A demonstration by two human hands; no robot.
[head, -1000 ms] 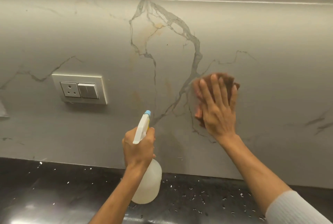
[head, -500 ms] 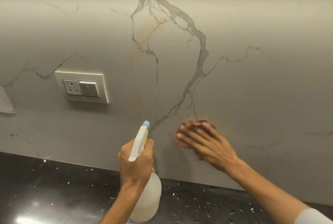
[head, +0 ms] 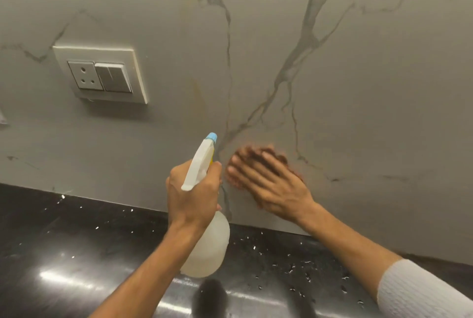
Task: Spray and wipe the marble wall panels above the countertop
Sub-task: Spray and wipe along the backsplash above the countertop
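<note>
A grey marble wall panel point(head: 371, 82) with dark veins fills the upper view. My left hand point(head: 192, 195) grips the neck of a white spray bottle point(head: 208, 246) with a blue nozzle tip pointing up at the wall. Just to its right, my right hand point(head: 271, 184) lies flat against the low part of the panel, pressing a brown cloth point(head: 284, 158) that shows only around the blurred fingers. Both hands are close together, a little above the countertop.
A white socket and switch plate point(head: 102, 74) sits on the wall at the left. A black speckled countertop point(head: 76, 253) runs below, glossy with light reflections and scattered droplets. Something pale is cut off at the left edge.
My right hand with the cloth has swept down from mid-wall and leftward toward the bottle. The view has tilted down and closer; the light strip at the top is out of frame.
</note>
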